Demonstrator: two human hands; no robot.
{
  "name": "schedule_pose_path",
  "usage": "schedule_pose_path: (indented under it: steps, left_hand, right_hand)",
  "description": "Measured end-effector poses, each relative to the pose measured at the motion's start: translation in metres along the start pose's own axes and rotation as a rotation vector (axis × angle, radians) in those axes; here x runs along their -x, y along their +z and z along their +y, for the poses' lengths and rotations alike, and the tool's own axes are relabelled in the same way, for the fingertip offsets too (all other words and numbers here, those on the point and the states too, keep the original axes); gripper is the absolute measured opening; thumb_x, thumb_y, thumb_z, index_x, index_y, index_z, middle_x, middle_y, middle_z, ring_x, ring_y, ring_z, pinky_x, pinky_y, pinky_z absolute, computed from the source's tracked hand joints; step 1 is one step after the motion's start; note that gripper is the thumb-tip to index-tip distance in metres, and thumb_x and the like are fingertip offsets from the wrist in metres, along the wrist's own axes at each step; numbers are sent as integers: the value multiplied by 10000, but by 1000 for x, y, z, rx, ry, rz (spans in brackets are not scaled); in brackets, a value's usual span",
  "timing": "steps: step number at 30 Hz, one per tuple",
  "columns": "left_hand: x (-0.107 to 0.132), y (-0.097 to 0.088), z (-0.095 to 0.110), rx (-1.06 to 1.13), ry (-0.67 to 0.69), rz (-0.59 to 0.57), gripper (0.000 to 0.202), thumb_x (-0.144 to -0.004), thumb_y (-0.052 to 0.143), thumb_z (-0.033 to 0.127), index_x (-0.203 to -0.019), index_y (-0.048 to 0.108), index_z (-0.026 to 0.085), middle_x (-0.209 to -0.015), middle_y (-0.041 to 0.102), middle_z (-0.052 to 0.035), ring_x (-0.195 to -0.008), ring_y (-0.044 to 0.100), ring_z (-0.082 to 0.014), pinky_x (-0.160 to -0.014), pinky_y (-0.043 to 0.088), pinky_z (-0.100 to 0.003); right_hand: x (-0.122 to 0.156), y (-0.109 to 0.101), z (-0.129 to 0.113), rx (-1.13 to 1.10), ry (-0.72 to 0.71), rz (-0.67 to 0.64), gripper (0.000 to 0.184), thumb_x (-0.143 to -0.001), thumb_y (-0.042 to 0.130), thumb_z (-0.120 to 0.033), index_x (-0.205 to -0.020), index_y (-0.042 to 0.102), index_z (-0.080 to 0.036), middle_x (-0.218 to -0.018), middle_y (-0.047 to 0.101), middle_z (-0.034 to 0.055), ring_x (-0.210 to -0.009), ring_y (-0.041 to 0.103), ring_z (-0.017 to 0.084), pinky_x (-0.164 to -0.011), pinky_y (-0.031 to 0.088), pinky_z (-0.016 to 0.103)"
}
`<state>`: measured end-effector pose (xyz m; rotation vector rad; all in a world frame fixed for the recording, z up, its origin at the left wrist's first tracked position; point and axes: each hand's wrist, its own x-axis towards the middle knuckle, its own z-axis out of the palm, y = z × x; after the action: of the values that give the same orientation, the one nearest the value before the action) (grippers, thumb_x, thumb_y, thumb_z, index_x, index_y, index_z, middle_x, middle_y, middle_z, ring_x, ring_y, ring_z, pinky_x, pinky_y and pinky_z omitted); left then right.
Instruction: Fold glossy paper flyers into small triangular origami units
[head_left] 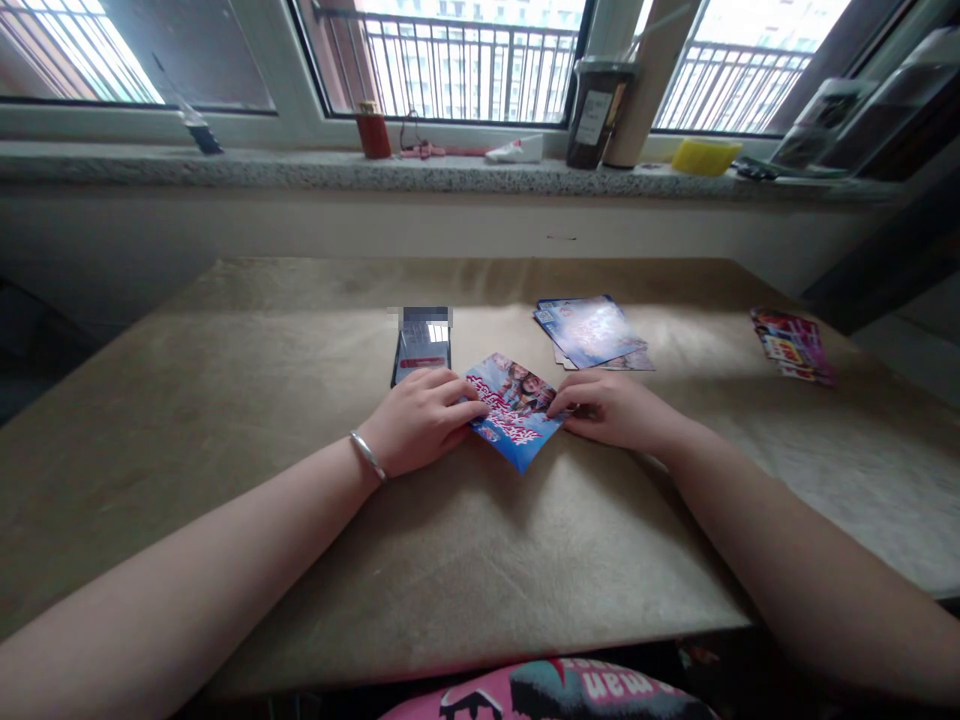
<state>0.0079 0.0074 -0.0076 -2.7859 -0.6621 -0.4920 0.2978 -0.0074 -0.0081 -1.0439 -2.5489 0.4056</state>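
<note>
A blue printed paper sheet (517, 415) with red-and-white lettering lies at a slant before me, one corner pointing toward me. My left hand (424, 420), a silver bangle at its wrist, grips the sheet's left corner between thumb and fingers. At the opposite corner, my right hand (611, 408) pinches the paper. Just beyond my left hand rests a dark phone (422, 345) with its screen lit. Several similar blue sheets (589, 330) are stacked loosely behind my right hand.
Reddish printed cards (793, 345) lie near the right edge of the tan table (262, 400). Along the stone windowsill (270, 172) stand a red spool-like object (373, 132), a dark lidded container (596, 115) and a yellow item (705, 156).
</note>
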Motion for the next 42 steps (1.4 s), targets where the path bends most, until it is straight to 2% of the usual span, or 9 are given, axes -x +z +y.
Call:
schedule_pose_path:
  steps: [7, 12, 18, 21, 24, 31, 37, 42]
  left_hand:
    - [0, 4, 0, 24, 38, -47, 237, -881, 528, 272, -1087, 633, 220, -1089, 649, -43, -927, 568, -203, -830, 472, -355]
    - [-4, 2, 2, 80, 61, -97, 305, -896, 495, 323, -1157, 603, 206, -1135, 630, -70, -972, 576, -219, -844, 492, -383]
    - [-3, 4, 4, 127, 88, -77, 309, -907, 466, 279, -1170, 596, 182, -1176, 608, -95, -1038, 565, -218, -904, 495, -383]
    - [-3, 6, 6, 131, 86, -80, 311, -920, 438, 240, -1180, 593, 166, -1154, 625, -89, -1033, 570, -211, -923, 489, -383]
    - [-4, 4, 8, 131, 69, -97, 325, -920, 438, 267, -1184, 591, 157, -1149, 626, -97, -1030, 568, -220, -921, 487, -397]
    - [-6, -2, 10, 100, 44, -157, 349, -897, 453, 340, -1145, 608, 149, -994, 616, -110, -896, 565, -224, -805, 507, -375]
    - [-4, 2, 9, 83, 12, -121, 287, -917, 445, 330, -1066, 637, 176, -928, 612, -83, -848, 551, -202, -765, 493, -338]
    - [-5, 2, 10, 202, -31, -81, 206, -879, 501, 265, -975, 665, 186, -886, 616, -67, -825, 548, -186, -745, 477, -317]
  right_hand:
    - [-2, 3, -12, 48, -81, -50, 187, -839, 581, -302, -968, 702, -239, -995, 676, 48, -922, 605, 166, -820, 480, 307]
    - [-2, 6, -13, 2, -155, -59, 210, -849, 575, -250, -1018, 697, -223, -1016, 669, 59, -975, 594, 171, -874, 482, 328]
    - [-2, 5, -14, 136, -170, -32, 240, -901, 495, -237, -999, 714, -235, -996, 691, 45, -924, 613, 174, -833, 499, 336]
    - [-1, 5, -14, 177, -159, -28, 250, -910, 481, -237, -994, 716, -247, -996, 696, 33, -921, 617, 173, -834, 496, 336]
    - [-1, 4, -13, 164, -149, -28, 224, -876, 525, -222, -991, 716, -236, -1000, 693, 37, -947, 616, 178, -851, 493, 337]
    - [-1, 7, -11, 20, -130, -2, 171, -847, 567, -233, -919, 723, -233, -947, 689, 37, -889, 620, 154, -815, 490, 296]
    - [-4, 9, -13, -5, -25, 29, 190, -877, 512, -229, -848, 696, -189, -852, 668, 55, -799, 601, 150, -724, 478, 285]
    - [-7, 8, -16, -74, -2, 13, 167, -861, 527, -208, -821, 688, -190, -853, 666, 57, -811, 598, 153, -741, 476, 293]
